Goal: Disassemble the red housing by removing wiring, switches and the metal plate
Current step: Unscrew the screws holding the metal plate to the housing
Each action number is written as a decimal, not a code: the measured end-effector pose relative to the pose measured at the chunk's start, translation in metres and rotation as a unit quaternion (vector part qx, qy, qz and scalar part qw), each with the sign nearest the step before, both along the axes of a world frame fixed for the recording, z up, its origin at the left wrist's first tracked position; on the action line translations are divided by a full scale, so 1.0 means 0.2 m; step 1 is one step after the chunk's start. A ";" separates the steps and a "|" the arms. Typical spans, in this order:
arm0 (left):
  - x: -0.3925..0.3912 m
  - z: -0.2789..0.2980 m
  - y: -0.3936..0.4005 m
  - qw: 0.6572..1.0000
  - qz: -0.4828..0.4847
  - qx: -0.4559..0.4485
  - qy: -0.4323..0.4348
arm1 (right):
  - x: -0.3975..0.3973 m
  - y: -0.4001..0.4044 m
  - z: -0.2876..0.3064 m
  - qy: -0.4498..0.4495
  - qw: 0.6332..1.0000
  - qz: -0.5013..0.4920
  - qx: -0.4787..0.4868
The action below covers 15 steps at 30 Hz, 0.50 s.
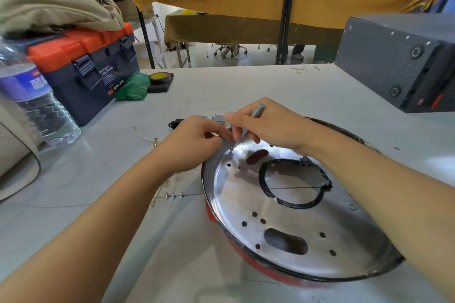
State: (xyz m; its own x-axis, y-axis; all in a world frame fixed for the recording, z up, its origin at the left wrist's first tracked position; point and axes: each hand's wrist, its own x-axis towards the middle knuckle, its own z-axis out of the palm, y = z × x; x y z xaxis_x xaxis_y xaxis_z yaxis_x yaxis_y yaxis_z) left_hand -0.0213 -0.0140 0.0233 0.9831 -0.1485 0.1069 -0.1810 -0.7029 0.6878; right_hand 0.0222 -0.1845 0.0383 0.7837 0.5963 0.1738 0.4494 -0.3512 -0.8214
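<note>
under both hands (194, 141), metal plate (295, 216)

Reaching forward with both bare forearms, wrists nearly meeting. Curling the left hand (194, 140) with fingertips pinched together. Gripping a slim grey tool (256, 112) in the right hand (268, 125), fingers bent, thumb extended toward the left hand.

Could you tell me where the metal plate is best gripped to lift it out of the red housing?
Probably through the large round opening in the metal plate, from above: the plate sits recessed inside the red housing, so its outer edge looks hard to grip.
</note>
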 end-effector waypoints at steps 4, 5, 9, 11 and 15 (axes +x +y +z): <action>0.00 0.00 -0.04 0.998 0.008 0.048 -0.025 | 0.01 -0.01 0.00 0.019 1.000 0.017 -0.008; 0.00 -0.01 -0.04 0.998 0.010 0.056 -0.027 | 0.02 -0.01 0.00 0.033 0.999 0.022 -0.012; 0.00 -0.01 -0.04 0.996 0.019 0.082 -0.036 | 0.02 -0.02 0.00 0.065 0.997 0.023 -0.018; 0.00 -0.01 -0.04 0.995 0.020 0.089 -0.035 | 0.02 -0.03 0.00 0.057 0.998 0.021 -0.006; 0.00 -0.03 -0.04 0.995 0.028 0.090 -0.028 | 0.02 -0.03 0.01 0.022 1.000 0.013 -0.003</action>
